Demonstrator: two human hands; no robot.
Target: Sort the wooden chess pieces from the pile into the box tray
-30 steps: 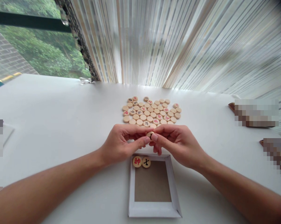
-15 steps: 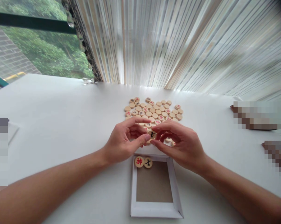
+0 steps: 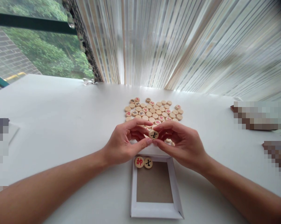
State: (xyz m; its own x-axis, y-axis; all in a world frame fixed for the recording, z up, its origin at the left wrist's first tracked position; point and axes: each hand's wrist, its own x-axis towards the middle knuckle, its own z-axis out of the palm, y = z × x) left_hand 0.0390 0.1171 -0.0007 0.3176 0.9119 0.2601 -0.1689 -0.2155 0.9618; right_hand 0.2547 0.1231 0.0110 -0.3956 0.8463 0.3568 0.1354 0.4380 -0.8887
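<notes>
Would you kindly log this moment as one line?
left hand: holding round wooden disc with black character; right hand: holding same disc; white rectangular tray: round wooden disc with red character, second black-character disc

Bare left hand (image 3: 122, 140) and bare right hand (image 3: 184, 141), ungloved, with slim fingers (image 3: 140, 122); the left forearm (image 3: 61, 183) and right forearm (image 3: 238, 186) are uncovered too, narrow at the wrists and broadening toward the elbows.

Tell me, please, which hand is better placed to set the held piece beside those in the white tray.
Probably the right hand: it and the left hand both have fingertips at the held piece, but the right is nearer the bare stretch of the white tray beside its black-marked piece.
</notes>
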